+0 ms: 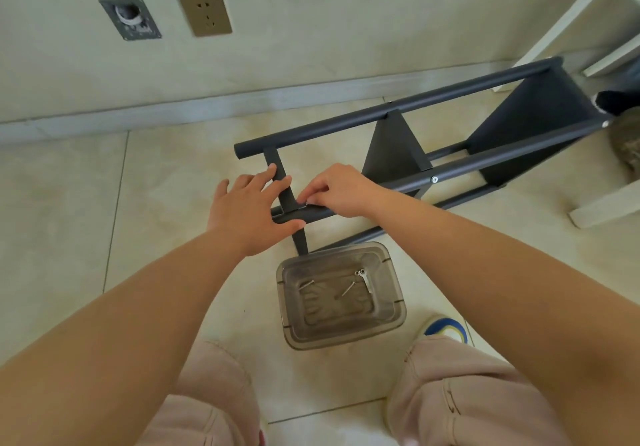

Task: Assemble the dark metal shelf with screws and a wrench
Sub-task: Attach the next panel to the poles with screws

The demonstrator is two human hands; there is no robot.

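The dark metal shelf (450,140) lies on its side on the tiled floor, its tubes running from the middle to the upper right. My left hand (249,208) rests with straight fingers on the flat dark crosspiece (281,182) at the near end, thumb against the lower tube. My right hand (336,191) pinches a small silver screw (302,206) at the joint of crosspiece and tube. Two fitted screw heads show farther along the tube. A clear plastic tub (341,295) below holds loose screws (348,288) and a small silver wrench (366,281).
A wall with a brass socket (205,12) and a grey plate (131,18) stands behind. White furniture legs (602,208) are at the right. My knees in pink trousers (464,397) and a blue-yellow shoe (445,327) are at the bottom.
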